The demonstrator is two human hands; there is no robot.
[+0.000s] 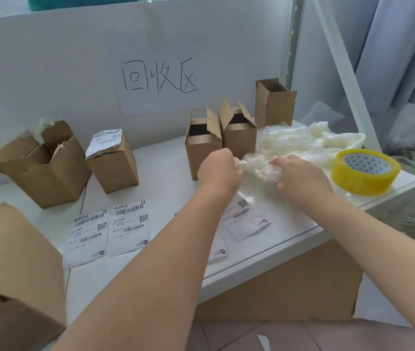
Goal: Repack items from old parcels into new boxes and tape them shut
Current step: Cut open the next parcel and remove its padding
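Observation:
Both my hands grip a crumpled bundle of clear bubble wrap (259, 166) over the white table (166, 173). My left hand (219, 171) holds its left end and my right hand (300, 176) clutches its right side. Whatever is inside the bundle is hidden. More bubble wrap (302, 140) lies heaped behind it. Two new open boxes (202, 145) (238, 133) stand just behind my hands, and a third, taller box (273, 103) stands further back. A roll of yellowish tape (364, 171) lies flat at the right.
At the left stand a torn old parcel (41, 165) and a labelled old parcel (112, 160). Several shipping labels (128, 228) lie flat near the front edge. A large carton (14, 269) is at the near left, another (290, 287) under the table.

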